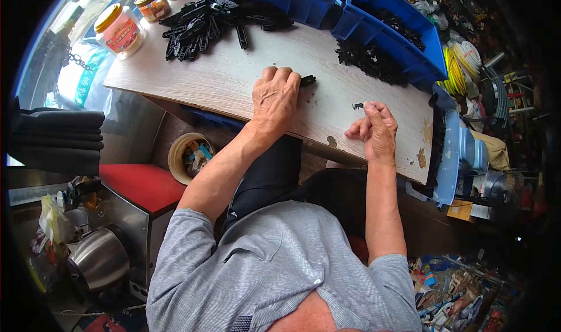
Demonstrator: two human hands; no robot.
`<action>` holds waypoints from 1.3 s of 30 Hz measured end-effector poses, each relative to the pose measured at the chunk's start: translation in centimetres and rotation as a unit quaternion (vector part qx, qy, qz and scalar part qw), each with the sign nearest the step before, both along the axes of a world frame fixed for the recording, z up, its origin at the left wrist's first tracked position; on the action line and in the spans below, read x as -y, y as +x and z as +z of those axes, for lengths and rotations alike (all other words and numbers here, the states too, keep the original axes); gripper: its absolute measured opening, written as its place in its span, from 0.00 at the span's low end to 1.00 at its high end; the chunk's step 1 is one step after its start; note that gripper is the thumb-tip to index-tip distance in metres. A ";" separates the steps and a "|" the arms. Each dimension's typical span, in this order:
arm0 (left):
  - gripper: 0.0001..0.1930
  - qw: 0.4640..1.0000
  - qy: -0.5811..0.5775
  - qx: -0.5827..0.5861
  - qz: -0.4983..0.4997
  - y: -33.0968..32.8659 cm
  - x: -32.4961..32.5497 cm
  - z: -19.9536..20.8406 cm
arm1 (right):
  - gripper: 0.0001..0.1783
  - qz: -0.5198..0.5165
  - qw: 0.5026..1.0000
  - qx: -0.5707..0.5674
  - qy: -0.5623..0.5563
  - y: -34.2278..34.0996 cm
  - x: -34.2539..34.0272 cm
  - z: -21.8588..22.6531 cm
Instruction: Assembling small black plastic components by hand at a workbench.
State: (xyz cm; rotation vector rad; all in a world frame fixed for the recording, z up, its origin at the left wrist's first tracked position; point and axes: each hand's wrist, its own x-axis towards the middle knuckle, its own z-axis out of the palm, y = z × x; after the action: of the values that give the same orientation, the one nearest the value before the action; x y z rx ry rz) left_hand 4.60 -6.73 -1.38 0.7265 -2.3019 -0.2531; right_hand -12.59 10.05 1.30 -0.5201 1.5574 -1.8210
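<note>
My left hand (277,97) is closed over a black plastic part (307,81), whose end sticks out to the right of the fingers just above the table. To the right, my right hand (377,127) pinches a small dark toothed piece (357,106) between thumb and forefinger, a little over the tabletop. Several long black plastic parts (196,31) lie heaped at the far left of the table. Beyond my right hand spreads a pile of small black pieces (374,63).
The pale wooden table (216,78) has worn patches near its front edge. Blue bins (391,34) with black pieces stand along its far side. A lidded jar (118,33) sits at the left end. Below are a waste bucket (178,156) and a red-topped cabinet (140,186).
</note>
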 end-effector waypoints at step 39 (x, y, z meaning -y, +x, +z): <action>0.16 0.761 0.583 -0.236 -0.157 -3.7 -5.3 1.7 | 0.10 0.056 0.998 0.016 -0.001 1.0 1.1 -0.2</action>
State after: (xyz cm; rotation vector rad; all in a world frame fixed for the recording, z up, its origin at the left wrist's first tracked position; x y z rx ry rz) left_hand 0.91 -1.42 0.29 0.6778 -1.5440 -1.8970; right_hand -11.59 8.92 1.13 -0.5643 1.4757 -1.7389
